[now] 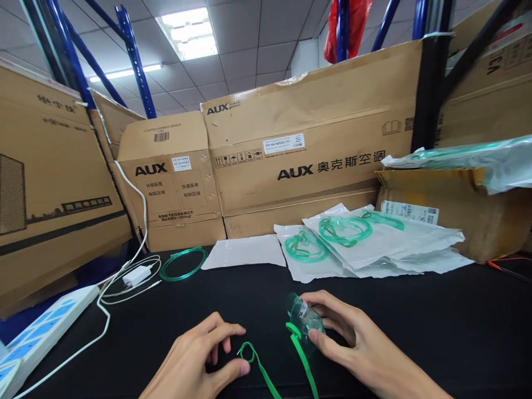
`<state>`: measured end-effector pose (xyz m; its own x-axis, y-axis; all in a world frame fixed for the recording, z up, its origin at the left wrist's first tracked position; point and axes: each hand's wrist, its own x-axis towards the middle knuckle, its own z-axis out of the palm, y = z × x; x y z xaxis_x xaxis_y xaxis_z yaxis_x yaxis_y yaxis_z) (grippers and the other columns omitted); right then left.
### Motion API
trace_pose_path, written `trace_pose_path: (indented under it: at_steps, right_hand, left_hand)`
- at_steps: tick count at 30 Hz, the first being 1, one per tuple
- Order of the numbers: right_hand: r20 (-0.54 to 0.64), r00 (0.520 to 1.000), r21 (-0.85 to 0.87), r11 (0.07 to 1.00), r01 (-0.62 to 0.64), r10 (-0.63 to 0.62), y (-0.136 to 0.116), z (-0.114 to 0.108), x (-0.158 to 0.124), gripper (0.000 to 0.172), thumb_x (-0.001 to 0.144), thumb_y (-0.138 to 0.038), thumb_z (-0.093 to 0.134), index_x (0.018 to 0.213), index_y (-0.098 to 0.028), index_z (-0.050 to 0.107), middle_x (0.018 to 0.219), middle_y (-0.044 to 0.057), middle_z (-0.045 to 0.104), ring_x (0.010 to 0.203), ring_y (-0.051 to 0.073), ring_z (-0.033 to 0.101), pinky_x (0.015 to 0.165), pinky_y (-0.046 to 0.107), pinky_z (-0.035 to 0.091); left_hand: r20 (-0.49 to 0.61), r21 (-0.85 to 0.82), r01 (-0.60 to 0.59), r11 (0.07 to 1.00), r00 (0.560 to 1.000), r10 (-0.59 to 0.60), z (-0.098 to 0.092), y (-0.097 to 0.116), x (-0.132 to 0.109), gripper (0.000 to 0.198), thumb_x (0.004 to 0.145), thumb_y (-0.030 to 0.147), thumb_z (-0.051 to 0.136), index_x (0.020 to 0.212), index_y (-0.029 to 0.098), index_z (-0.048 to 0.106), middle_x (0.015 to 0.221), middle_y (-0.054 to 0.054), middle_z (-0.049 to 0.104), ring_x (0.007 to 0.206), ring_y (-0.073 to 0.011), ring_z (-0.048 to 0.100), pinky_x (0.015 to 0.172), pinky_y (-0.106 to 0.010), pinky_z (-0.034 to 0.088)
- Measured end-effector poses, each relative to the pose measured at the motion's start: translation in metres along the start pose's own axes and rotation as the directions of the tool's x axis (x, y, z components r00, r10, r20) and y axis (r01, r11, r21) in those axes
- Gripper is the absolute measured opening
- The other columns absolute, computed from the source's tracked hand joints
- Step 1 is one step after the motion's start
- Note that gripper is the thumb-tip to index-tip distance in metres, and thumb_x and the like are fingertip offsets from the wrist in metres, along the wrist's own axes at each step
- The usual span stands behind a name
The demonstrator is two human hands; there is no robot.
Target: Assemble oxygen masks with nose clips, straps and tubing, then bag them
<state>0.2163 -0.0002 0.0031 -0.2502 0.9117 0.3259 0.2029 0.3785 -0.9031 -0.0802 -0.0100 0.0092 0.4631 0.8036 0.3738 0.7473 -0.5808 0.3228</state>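
Observation:
A clear, green-tinted oxygen mask is held over the black table by my right hand, its fingers behind the shell and its thumb along the near side. The mask's green elastic strap hangs down toward the bottom edge of the view. Another length of strap ends in a small curl by my left hand. That hand is open, thumb and index finger apart, with the curl close to the thumb tip; whether they touch I cannot tell.
Packed masks with green tubing lie in white pouches at the back right, beside a white sheet and a coil of green tubing. A power strip with white cables sits left. Cardboard boxes wall the back.

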Motion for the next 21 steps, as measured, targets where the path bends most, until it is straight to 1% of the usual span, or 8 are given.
trace_pose_path:
  at_steps: [5,7,9,12,15,17,19,21]
  right_hand:
    - [0.017,1.0,0.037,0.999,-0.01,0.01,0.003,0.001,-0.001,0.026,0.089,-0.034,0.072,0.114,-0.025,0.071,0.113,0.006,0.078,0.109,0.026,0.075,0.1,0.04,0.061]
    - [0.016,1.0,0.083,0.997,-0.01,0.009,0.001,0.001,0.002,0.028,0.089,-0.039,0.075,0.112,-0.024,0.071,0.114,0.007,0.078,0.109,0.027,0.076,0.102,0.042,0.06]
    - [-0.059,0.998,0.147,0.989,0.008,0.001,-0.004,-0.002,0.008,0.036,0.086,-0.047,0.079,0.112,-0.024,0.071,0.116,0.009,0.078,0.11,0.029,0.076,0.102,0.044,0.061]
    - [-0.294,0.955,0.193,0.976,0.097,-0.037,-0.015,-0.006,0.019,0.049,0.08,-0.057,0.083,0.115,-0.026,0.067,0.121,0.01,0.076,0.118,0.031,0.073,0.102,0.045,0.062]
    - [-0.435,0.891,0.129,0.97,0.208,-0.133,-0.023,-0.005,0.023,0.044,0.084,-0.053,0.081,0.115,-0.029,0.064,0.124,0.007,0.073,0.126,0.029,0.068,0.106,0.042,0.06]
    - [-0.423,0.881,0.034,0.968,0.25,-0.213,-0.02,-0.001,0.021,0.032,0.09,-0.044,0.075,0.116,-0.03,0.062,0.126,0.005,0.072,0.126,0.026,0.068,0.108,0.041,0.058]
    - [-0.341,0.895,-0.114,0.958,0.265,-0.288,-0.012,0.005,0.016,0.023,0.096,-0.034,0.066,0.118,-0.032,0.06,0.127,0.004,0.071,0.123,0.024,0.069,0.107,0.04,0.058]
    - [-0.23,0.907,-0.28,0.917,0.286,-0.353,-0.001,0.01,0.01,0.025,0.099,-0.023,0.058,0.122,-0.034,0.059,0.129,0.003,0.07,0.122,0.022,0.07,0.107,0.04,0.058]
  left_hand:
    - [0.036,-0.097,0.176,0.98,0.984,-0.173,0.01,0.002,0.009,0.023,0.096,0.031,0.062,0.088,0.027,0.083,0.076,0.0,0.069,0.063,-0.0152,0.063,0.058,-0.021,0.045]
    - [0.04,-0.172,0.279,0.945,0.96,-0.276,0.008,0.008,0.017,0.025,0.095,0.034,0.06,0.087,0.024,0.081,0.069,0.001,0.069,0.061,-0.0154,0.061,0.059,-0.022,0.042]
    - [0.009,-0.286,0.326,0.901,0.941,-0.338,0.001,0.013,0.025,0.028,0.097,0.04,0.057,0.094,0.023,0.079,0.065,0.001,0.07,0.06,-0.0159,0.061,0.059,-0.023,0.042]
    - [-0.134,-0.421,0.282,0.862,0.921,-0.367,-0.016,0.016,0.039,0.03,0.095,0.047,0.059,0.1,0.023,0.075,0.067,0.002,0.073,0.063,-0.0172,0.064,0.063,-0.024,0.046]
    - [-0.281,-0.439,0.215,0.873,0.89,-0.36,-0.029,0.02,0.05,0.023,0.09,0.045,0.064,0.098,0.025,0.074,0.075,0.002,0.077,0.072,-0.0191,0.07,0.069,-0.025,0.05]
    - [-0.336,-0.42,0.163,0.893,0.886,-0.32,-0.029,0.023,0.056,0.02,0.09,0.042,0.065,0.097,0.027,0.075,0.086,0.001,0.081,0.081,-0.0201,0.075,0.074,-0.026,0.054]
    - [-0.354,-0.391,0.102,0.915,0.901,-0.251,-0.022,0.027,0.058,0.016,0.091,0.037,0.063,0.095,0.028,0.076,0.093,0.002,0.082,0.086,-0.0197,0.078,0.079,-0.026,0.056]
    - [-0.353,-0.356,0.052,0.933,0.917,-0.186,-0.01,0.03,0.057,0.015,0.091,0.031,0.062,0.093,0.029,0.076,0.091,0.004,0.082,0.084,-0.0178,0.078,0.078,-0.026,0.057]
